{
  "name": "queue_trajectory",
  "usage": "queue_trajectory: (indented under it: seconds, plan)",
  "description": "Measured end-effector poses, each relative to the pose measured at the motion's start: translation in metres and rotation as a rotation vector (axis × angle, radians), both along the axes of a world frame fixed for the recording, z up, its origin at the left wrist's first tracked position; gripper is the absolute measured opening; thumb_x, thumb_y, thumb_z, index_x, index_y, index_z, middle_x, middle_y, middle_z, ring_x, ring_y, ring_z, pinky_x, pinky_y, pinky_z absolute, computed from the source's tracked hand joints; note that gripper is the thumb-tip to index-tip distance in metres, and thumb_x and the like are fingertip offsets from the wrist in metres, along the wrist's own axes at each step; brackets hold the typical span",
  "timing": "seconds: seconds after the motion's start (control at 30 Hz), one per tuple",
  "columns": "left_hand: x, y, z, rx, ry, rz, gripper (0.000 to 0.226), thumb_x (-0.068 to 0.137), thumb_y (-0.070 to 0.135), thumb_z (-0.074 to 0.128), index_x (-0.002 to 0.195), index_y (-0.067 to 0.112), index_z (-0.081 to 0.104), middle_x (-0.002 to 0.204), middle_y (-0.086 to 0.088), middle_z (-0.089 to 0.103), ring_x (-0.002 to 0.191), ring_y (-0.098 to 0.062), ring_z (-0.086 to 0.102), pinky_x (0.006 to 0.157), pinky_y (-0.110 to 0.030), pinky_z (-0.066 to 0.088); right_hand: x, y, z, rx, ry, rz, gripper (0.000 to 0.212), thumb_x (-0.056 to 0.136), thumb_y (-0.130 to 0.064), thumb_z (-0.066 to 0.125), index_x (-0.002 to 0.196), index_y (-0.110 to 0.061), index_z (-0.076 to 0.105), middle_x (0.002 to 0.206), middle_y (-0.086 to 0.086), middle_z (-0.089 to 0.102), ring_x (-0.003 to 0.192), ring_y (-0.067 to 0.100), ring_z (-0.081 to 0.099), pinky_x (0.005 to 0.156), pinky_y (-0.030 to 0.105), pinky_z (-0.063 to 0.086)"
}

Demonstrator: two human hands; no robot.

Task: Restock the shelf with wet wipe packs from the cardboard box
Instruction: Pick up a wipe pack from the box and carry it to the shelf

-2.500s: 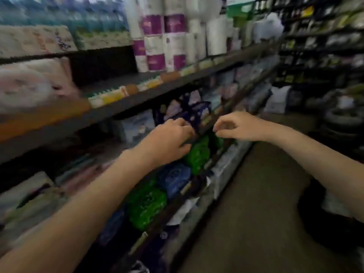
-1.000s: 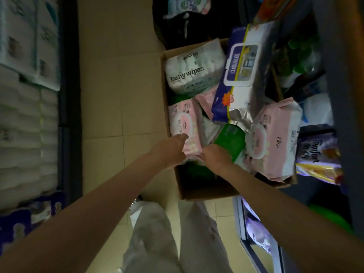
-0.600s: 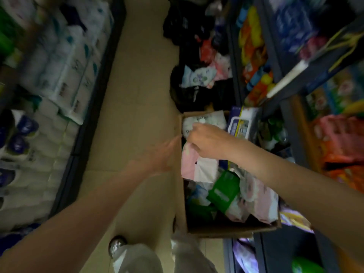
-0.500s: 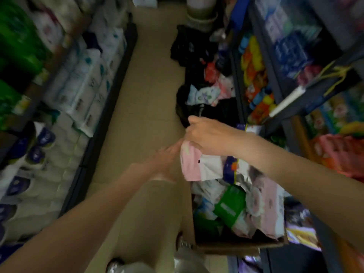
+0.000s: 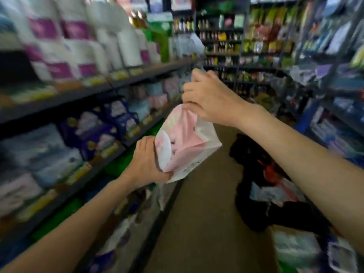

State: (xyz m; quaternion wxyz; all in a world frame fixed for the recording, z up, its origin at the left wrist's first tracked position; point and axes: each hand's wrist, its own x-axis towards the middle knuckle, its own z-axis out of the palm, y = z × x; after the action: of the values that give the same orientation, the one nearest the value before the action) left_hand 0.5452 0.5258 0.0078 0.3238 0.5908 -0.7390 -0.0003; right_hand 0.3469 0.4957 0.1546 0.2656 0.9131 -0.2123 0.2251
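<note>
A pink and white wet wipe pack (image 5: 183, 142) hangs in the air in the aisle, beside the shelf (image 5: 102, 89) on my left. My right hand (image 5: 208, 97) pinches its top edge from above. My left hand (image 5: 146, 164) grips its lower end, fingers curled round the bottom corner. The pack's white oval lid faces left toward the shelf. At the bottom right, several wipe packs (image 5: 295, 249) show in a blurred heap; the cardboard box itself cannot be made out.
The left shelf carries paper rolls (image 5: 82, 42) on top, blue and purple packs (image 5: 110, 123) below, and green packs (image 5: 59, 215) lower down. Dark bags (image 5: 256, 160) lie on the aisle floor to the right. More stocked shelves (image 5: 334, 75) stand on the right and at the far end.
My right hand lifted the pink pack out of the box, and my view swung up from the box to the left shelf. My left hand has taken hold of the pack's lower end.
</note>
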Motion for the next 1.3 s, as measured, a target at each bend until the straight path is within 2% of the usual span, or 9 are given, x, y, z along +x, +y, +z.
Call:
queue_trajectory:
  seconds: [0.13, 0.27, 0.37, 0.43, 0.57, 0.63, 0.93, 1.17, 1.3]
  plan:
    - [0.094, 0.052, 0.091, -0.151, -0.063, 0.124, 0.096, 0.042, 0.062, 0.058, 0.119, 0.008, 0.040, 0.107, 0.002, 0.041, 0.099, -0.015, 0.042, 0.084, -0.031, 0.037, 0.066, 0.000, 0.050, -0.031, -0.235, 0.048, 0.034, 0.089, -0.031, 0.048, 0.076, -0.009, 0.069, 0.073, 0.001, 0.061, 0.087, 0.022, 0.043, 0.072, 0.038, 0.032]
    - [0.159, 0.115, 0.163, -0.494, -0.418, 0.379, 0.088, 0.050, 0.065, 0.053, 0.113, 0.005, 0.041, 0.103, -0.016, 0.054, 0.095, -0.025, 0.042, 0.080, -0.034, 0.035, 0.142, 0.008, 0.087, -0.035, -0.508, 0.191, 0.035, 0.087, -0.030, 0.051, 0.077, -0.004, 0.073, 0.073, 0.009, 0.062, 0.078, 0.031, 0.051, 0.070, 0.043, 0.044]
    - [0.196, 0.156, 0.207, -0.625, -0.606, 0.555, 0.084, 0.059, 0.067, 0.050, 0.111, 0.000, 0.045, 0.104, -0.022, 0.057, 0.095, -0.027, 0.039, 0.083, -0.037, 0.030, 0.202, 0.029, 0.104, 0.139, -0.700, 0.345, 0.026, 0.084, -0.022, 0.062, 0.097, -0.001, 0.069, 0.096, 0.016, 0.054, 0.096, 0.030, 0.050, 0.083, 0.031, 0.040]
    - [0.221, 0.181, 0.226, -0.651, -0.665, 0.666, 0.084, 0.062, 0.068, 0.047, 0.111, 0.000, 0.045, 0.106, -0.022, 0.056, 0.095, -0.028, 0.039, 0.083, -0.038, 0.029, 0.240, 0.056, 0.108, 0.290, -0.640, 0.508, 0.056, 0.077, -0.043, 0.064, 0.121, -0.007, 0.056, 0.120, 0.014, 0.043, 0.112, 0.018, 0.041, 0.095, 0.020, 0.032]
    - [0.264, 0.228, 0.247, -0.640, -0.725, 0.846, 0.077, 0.053, 0.052, 0.051, 0.112, 0.003, 0.041, 0.106, -0.023, 0.057, 0.098, -0.028, 0.038, 0.085, -0.038, 0.029, 0.307, 0.088, 0.106, 0.249, -0.352, 0.523, 0.112, 0.066, -0.048, 0.076, 0.148, -0.033, 0.001, 0.154, -0.003, -0.009, 0.137, 0.020, 0.023, 0.101, 0.033, 0.039]
    - [0.277, 0.244, 0.251, -0.643, -0.838, 0.883, 0.075, 0.054, 0.049, 0.055, 0.110, 0.002, 0.044, 0.105, -0.022, 0.057, 0.098, -0.028, 0.038, 0.085, -0.037, 0.029, 0.335, 0.093, 0.109, 0.193, -0.336, 0.497, 0.119, 0.067, -0.043, 0.077, 0.146, -0.035, -0.012, 0.154, -0.003, -0.014, 0.135, 0.026, 0.032, 0.080, 0.032, 0.053]
    - [0.324, 0.241, 0.252, -0.524, -0.975, 1.005, 0.084, 0.047, 0.049, 0.069, 0.113, 0.005, 0.041, 0.109, -0.017, 0.054, 0.101, -0.026, 0.038, 0.086, -0.036, 0.029, 0.414, 0.078, 0.117, 0.249, -0.340, 0.602, 0.096, 0.063, -0.044, 0.077, 0.139, -0.019, 0.023, 0.136, 0.008, 0.022, 0.092, 0.029, 0.059, 0.056, 0.026, 0.046]
    - [0.371, 0.210, 0.303, -0.225, -1.211, 1.183, 0.092, 0.041, 0.062, 0.072, 0.108, 0.004, 0.049, 0.098, -0.014, 0.061, 0.082, -0.030, 0.059, 0.072, -0.037, 0.051, 0.491, 0.045, 0.148, 0.234, -0.372, 0.590, 0.096, 0.067, -0.028, 0.078, 0.142, -0.018, 0.018, 0.137, 0.008, 0.023, 0.083, 0.024, 0.056, 0.053, 0.025, 0.038]
    - [0.404, 0.191, 0.298, -0.007, -1.244, 1.275, 0.110, 0.046, 0.065, 0.073, 0.125, 0.003, 0.027, 0.113, -0.016, 0.055, 0.094, -0.030, 0.056, 0.078, -0.039, 0.050, 0.543, 0.029, 0.142, 0.259, -0.300, 0.606, 0.095, 0.070, -0.027, 0.076, 0.142, -0.022, 0.015, 0.139, 0.006, 0.021, 0.080, 0.025, 0.060, 0.056, 0.029, 0.044]
